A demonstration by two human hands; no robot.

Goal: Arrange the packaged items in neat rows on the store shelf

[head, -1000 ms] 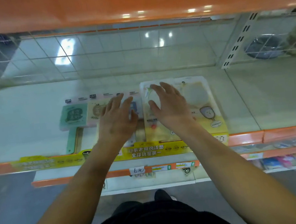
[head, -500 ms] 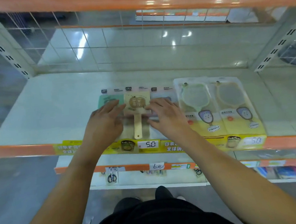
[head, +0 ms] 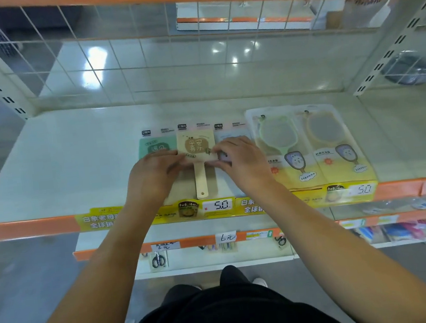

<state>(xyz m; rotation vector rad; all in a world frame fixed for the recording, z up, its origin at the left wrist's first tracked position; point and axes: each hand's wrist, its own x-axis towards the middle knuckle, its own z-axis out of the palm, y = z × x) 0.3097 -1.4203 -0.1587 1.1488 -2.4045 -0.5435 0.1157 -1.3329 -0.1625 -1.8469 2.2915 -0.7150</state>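
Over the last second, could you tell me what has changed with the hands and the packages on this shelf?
The right hand left the green mirror pack and moved left to the beige fan pack. The left hand slid onto that pack's other edge, so both hands now hold it from either side, fingers more curled. The green fan pack, the orange mirror pack and the shelf stayed as they were.
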